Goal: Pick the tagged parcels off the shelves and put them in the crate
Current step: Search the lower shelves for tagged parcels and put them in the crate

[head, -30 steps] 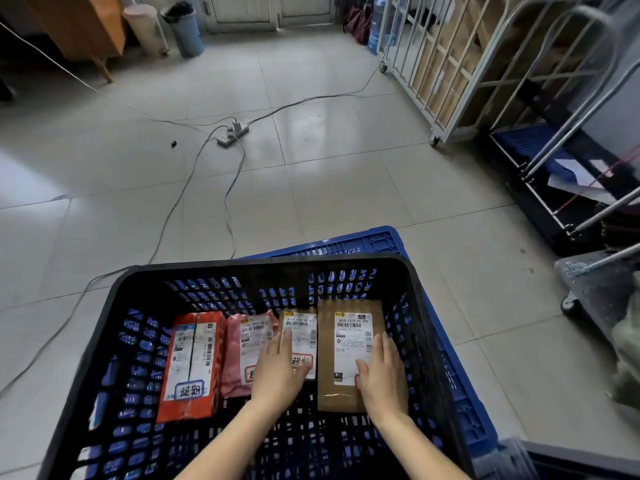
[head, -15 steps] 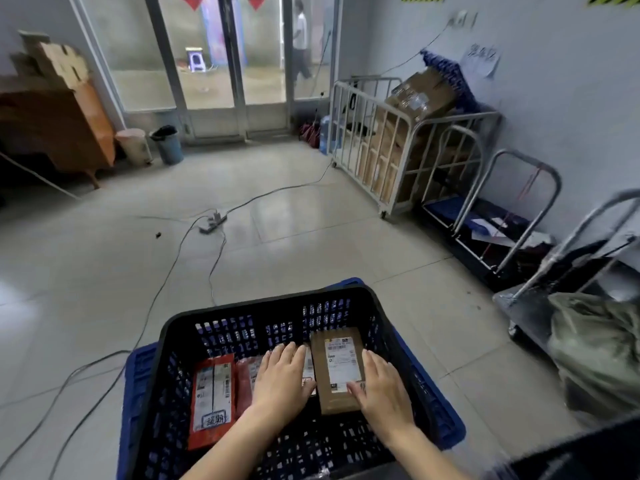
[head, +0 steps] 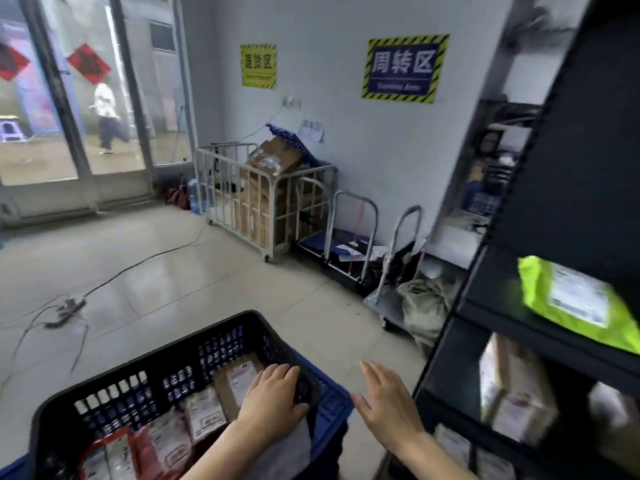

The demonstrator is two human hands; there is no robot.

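A black crate (head: 194,344) stands at the bottom left on a blue crate (head: 330,393). Inside lie several labelled parcels: a brown one (head: 232,379), pink ones (head: 204,415) and a red one (head: 107,457). My left hand (head: 273,398) rests flat over the brown parcel near the crate's right wall, fingers apart. Outside the crate, my right hand (head: 388,407) hovers open and holds nothing, between the crate and the black shelves (head: 540,327). On the shelves are a lime-green parcel (head: 575,303) and cardboard boxes (head: 516,386), all blurred.
A white cage trolley (head: 266,199) full of cartons stands by the back wall, with hand trucks (head: 349,244) and a grey sack (head: 426,303) beside it. A power strip and cables (head: 65,308) lie on the floor at left. Glass doors (head: 86,98) are at back left.
The view has swung up and to the right, bringing the shelves into sight. My right hand has left the brown parcel and come out of the crate to the right; my left hand stays inside.
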